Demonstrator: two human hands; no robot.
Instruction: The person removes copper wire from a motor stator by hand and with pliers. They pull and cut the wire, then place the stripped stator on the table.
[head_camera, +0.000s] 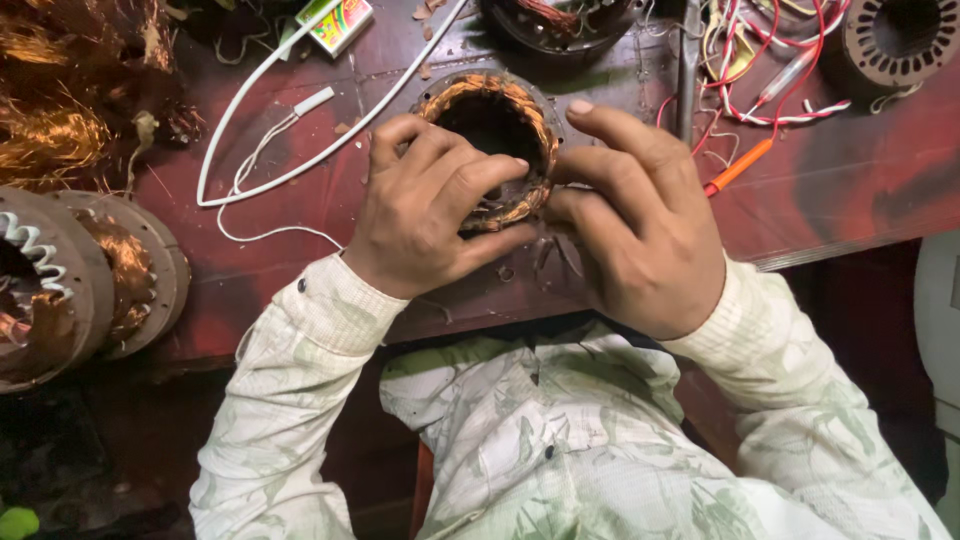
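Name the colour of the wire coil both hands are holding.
Copper-orange, on the wire coil; shows best in the head view.

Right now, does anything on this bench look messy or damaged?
Yes. Loose copper wire lies in a tangled heap at the bench's far left, and the red wooden bench is worn dark in patches. Both hands grip a copper-wound ring.

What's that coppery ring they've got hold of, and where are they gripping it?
A motor stator wound with copper wire. The left hand grips its near-left rim, fingers curled into the bore; the right hand pinches its right rim.
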